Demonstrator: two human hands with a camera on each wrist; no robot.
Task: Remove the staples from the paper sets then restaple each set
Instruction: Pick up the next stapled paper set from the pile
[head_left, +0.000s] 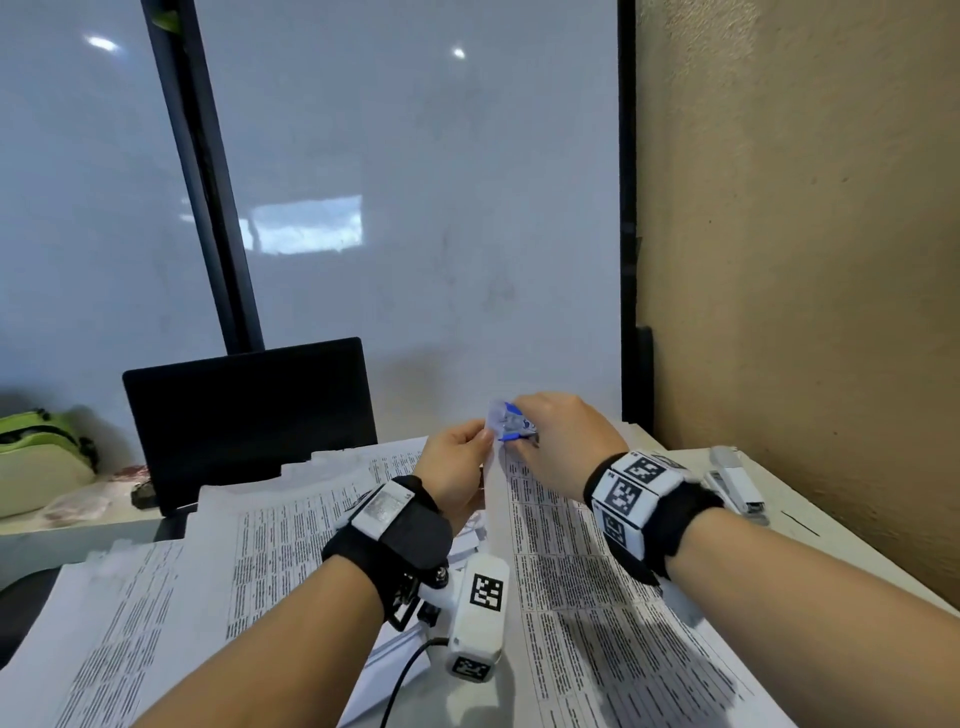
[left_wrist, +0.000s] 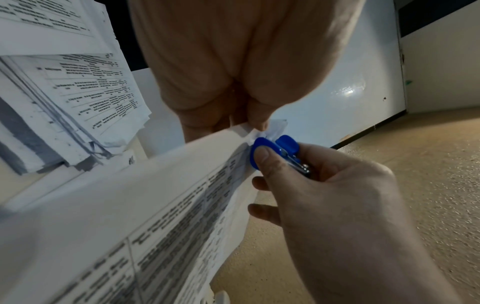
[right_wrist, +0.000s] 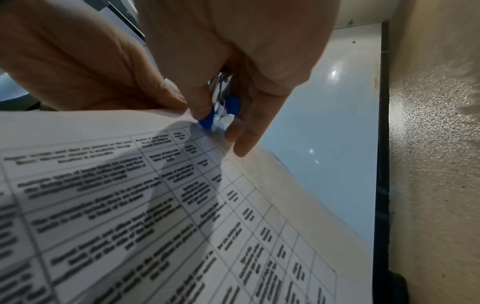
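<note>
A: How does the paper set (head_left: 566, 561) handle?

B: Light and floppy, I judge; it tears easily at the staple. Best held right beside that corner. The left hand (head_left: 457, 470) does so, thumb and fingers (left_wrist: 257, 121) pinched together on the top corner, which is lifted off the counter (head_left: 810, 535).

A: And just right of that corner?

B: The right hand (head_left: 561, 441) has the blue remover (left_wrist: 270, 149) clamped between thumb and fingers, biting the crumpled corner.

A: Which way does the set run?

B: Its long axis runs from that corner back toward the person. The stapler (head_left: 737, 486) lies well right of the corner.
</note>
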